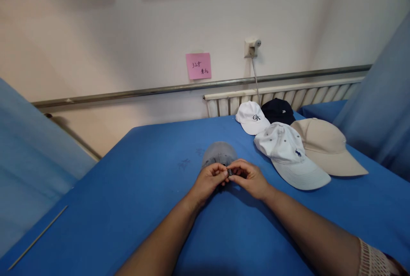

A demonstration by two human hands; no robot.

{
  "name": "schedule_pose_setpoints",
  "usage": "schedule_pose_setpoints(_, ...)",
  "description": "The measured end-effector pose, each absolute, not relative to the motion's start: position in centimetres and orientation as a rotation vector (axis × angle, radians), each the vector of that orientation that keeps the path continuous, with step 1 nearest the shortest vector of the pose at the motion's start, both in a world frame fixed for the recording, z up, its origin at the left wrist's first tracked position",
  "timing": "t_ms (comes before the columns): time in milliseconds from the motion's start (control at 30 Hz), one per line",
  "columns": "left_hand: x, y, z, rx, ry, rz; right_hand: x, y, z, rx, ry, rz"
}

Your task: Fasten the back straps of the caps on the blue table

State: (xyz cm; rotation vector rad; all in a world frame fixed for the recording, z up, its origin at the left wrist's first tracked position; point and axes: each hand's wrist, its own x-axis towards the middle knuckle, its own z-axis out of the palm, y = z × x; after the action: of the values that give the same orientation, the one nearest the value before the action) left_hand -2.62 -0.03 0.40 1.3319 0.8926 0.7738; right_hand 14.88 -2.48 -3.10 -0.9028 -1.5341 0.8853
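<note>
A grey baseball cap (219,150) lies on the blue table cover, its far side partly in view and its near part hidden by my hands. My left hand (209,182) pinches the cap's back strap between thumb and fingers. From the other side, my right hand (251,178) is closed on the same strap, fingertips almost touching those of the left. A small dark piece of the strap, perhaps its buckle (229,172), shows between the two thumbs. How the strap is fastened is too small to tell.
To the right lie a small white cap (253,118), a black cap (278,111), a pale cap with a horse logo (285,148) and a beige cap (326,143). A thin stick (38,237) rests at the left edge. Blue curtains (35,161) flank the table; a radiator (297,95) stands behind.
</note>
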Motion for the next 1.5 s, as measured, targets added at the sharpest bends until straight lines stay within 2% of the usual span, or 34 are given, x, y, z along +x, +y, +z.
schedule_pose_setpoints(267, -2.2, -0.4, 0.5, 1.35, 0.911, 0.912, 14.3, -2.7, -3.2, -0.967, -1.381, 0.887)
schedule_pose_setpoints(433, -2.2, -0.7, 0.4, 1.479, 0.924, 0.944, 14.8, -3.0, -2.8, -0.91, -1.503, 0.884)
schedule_pose_setpoints(1033, -2.1, -2.1, 1.4, 2.268, 1.032, 0.834, 14.6, -3.2, -2.4, -0.884, -1.501, 0.831)
schedule_pose_setpoints(1500, -2.4, -1.9, 1.4, 2.299, 1.097, 0.82, 14.8, -2.6, -3.3, -0.911, -1.242, 0.933)
